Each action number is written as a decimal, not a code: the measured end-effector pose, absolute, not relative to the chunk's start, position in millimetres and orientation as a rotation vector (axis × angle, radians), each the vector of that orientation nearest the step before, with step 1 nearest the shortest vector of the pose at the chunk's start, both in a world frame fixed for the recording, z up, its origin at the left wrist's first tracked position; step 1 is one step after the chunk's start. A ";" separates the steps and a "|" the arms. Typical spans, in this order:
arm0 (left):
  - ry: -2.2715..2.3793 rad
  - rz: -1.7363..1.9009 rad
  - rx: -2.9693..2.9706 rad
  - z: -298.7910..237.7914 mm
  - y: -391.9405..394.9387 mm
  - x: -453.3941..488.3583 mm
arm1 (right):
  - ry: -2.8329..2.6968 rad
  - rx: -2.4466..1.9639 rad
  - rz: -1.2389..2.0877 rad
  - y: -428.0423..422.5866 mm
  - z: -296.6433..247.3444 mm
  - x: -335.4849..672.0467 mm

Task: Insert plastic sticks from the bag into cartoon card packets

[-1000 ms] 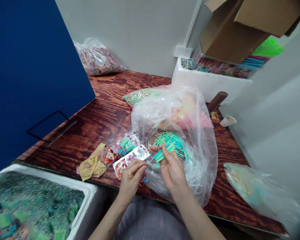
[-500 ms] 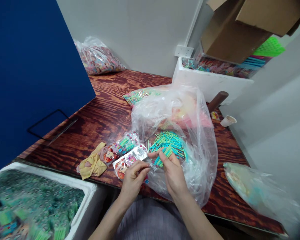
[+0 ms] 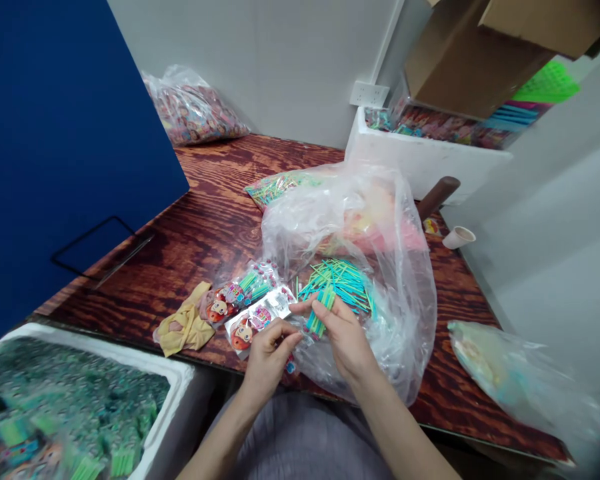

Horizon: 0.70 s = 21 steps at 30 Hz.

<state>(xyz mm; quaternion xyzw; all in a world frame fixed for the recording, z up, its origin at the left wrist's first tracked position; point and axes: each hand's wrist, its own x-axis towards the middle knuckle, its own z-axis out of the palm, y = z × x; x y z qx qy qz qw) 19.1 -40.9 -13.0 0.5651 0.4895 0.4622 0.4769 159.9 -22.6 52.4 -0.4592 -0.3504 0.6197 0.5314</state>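
Teal and green sticks (image 3: 320, 312) sat pinched in a small bundle between the thumb and fingers of our right hand (image 3: 347, 340), just above the near table edge. A second earlier that bundle had lain fanned out and nearly flat. Now it had swung steeper, its lower ends pointing at the printed packet (image 3: 257, 319), and our two hands had drawn together. We judged that the bundle was being lined up with the packet's mouth and was not yet inside. Our left hand (image 3: 267, 357) had its fingertips closed on the packet's near edge, though we could not tell whether the mouth was held open.

The clear plastic bag (image 3: 405, 293) lay slumped open on the wooden table (image 3: 205, 220), with a loose heap of sticks (image 3: 343, 280) in it, just behind our right hand. A filled packet (image 3: 237, 292) lay beside the one in hand, and a yellow cloth (image 3: 185, 327) lay near it. The white foam box (image 3: 177, 380) at our left was full of packets. A second foam box (image 3: 420, 160) at the far side held more, as did the tied bag (image 3: 193, 113) in the corner.
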 end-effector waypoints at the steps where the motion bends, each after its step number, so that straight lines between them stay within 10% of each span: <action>1: 1.199 1.122 1.383 -12.8 -40.9 18.5 | -0.814 -1.084 1.476 -23.0 51.6 158.7; 21: 1.177 1.095 1.272 -9.0 -44.5 22.4 | -0.503 -0.909 1.523 -23.7 37.9 156.9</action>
